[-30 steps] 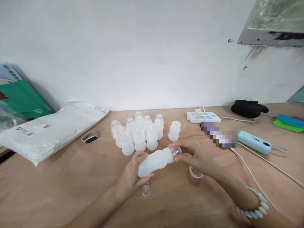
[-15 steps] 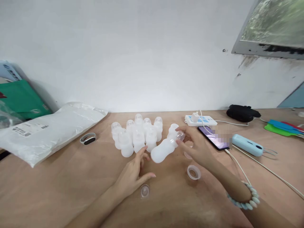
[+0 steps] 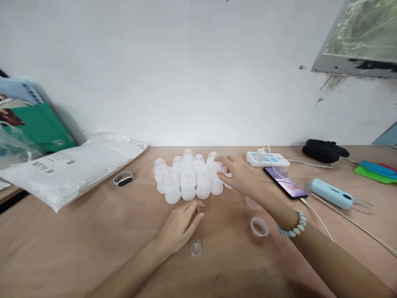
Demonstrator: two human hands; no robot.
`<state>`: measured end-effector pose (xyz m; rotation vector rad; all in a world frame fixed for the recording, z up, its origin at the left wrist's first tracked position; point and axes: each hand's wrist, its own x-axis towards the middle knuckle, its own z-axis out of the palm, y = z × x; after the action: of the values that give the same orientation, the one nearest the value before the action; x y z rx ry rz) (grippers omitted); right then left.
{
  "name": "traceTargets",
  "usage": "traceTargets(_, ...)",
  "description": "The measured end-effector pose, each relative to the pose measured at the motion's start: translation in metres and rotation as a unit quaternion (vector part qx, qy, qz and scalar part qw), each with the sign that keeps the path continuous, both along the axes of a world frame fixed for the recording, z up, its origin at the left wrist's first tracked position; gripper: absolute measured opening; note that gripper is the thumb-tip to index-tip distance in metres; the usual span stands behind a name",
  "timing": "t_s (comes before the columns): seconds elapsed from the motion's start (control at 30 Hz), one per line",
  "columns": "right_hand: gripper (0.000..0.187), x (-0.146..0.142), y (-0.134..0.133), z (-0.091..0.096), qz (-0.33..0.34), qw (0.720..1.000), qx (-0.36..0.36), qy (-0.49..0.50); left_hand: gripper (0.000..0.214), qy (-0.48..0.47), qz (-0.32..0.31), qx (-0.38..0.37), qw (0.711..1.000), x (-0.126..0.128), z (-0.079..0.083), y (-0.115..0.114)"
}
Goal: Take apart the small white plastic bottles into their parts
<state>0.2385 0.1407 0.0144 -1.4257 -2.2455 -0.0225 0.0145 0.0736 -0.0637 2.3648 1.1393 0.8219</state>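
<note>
Several white baby bottles [image 3: 187, 186] with clear domed caps stand upright in a cluster at the middle of the table. My right hand [image 3: 237, 176] grips one baby bottle [image 3: 216, 187] by its cap at the right of the cluster; it stands upright beside the others. Behind that hand another white bottle [image 3: 228, 182] is partly hidden. My left hand [image 3: 181, 223] rests in front of the cluster, loosely curled, thumb and fingers apart, holding nothing. Just below it on the table lies a clear nipple [image 3: 196, 247]. To the right is a translucent screw ring [image 3: 259, 227], with a clear disc [image 3: 252, 203] behind it.
A white plastic parcel [image 3: 77, 165] and a fitness band [image 3: 123, 179] are on the left. At right are a power strip [image 3: 279, 159], a phone [image 3: 287, 182], a light-blue handheld device [image 3: 331, 193], cables and a black case [image 3: 325, 151]. A wall rises behind the table.
My right hand has carried the tilted bottle left and back and stood it upright against the cluster. My left hand has drawn its fingers in. The camera view has shifted slightly left.
</note>
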Motion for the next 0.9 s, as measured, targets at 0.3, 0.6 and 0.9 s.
traceTargets(0.3,0.036,0.027,-0.004,0.000,-0.020,0.998,0.018,0.057,0.022,0.007,-0.007,-0.004,1.000,0.001,0.002,0.001)
traceTargets(0.6,0.047,0.052,0.003,-0.028,-0.039,0.998,0.013,0.056,0.022,0.010,-0.006,-0.004,1.000,0.003,0.002,0.000)
traceTargets(0.9,0.029,0.061,-0.003,-0.030,-0.037,0.994,-0.063,0.077,0.026,-0.040,-0.072,-0.115,0.990,-0.002,0.000,0.006)
